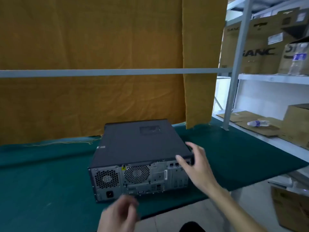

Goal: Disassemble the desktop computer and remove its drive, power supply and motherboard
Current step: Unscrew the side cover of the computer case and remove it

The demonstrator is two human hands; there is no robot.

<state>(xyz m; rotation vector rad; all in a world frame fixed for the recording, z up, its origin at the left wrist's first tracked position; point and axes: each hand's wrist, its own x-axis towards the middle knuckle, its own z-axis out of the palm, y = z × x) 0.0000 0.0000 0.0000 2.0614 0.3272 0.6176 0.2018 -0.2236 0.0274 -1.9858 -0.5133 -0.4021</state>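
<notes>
A black desktop computer (138,144) lies flat on the green table (41,181), its cover closed and its grey rear panel with two fan grilles and ports facing me. My right hand (195,166) reaches to the case's rear right corner, fingers spread and relaxed, thumb near the top rear edge; I cannot tell if it touches. My left hand (118,215) hovers blurred in front of the rear panel, below the ports, fingers loosely curled and holding nothing.
An orange curtain (100,47) and a grey rail hang behind the table. A metal shelf (274,77) at right carries cardboard boxes and a lying plastic bottle (258,123). Another box sits on the floor at the lower right.
</notes>
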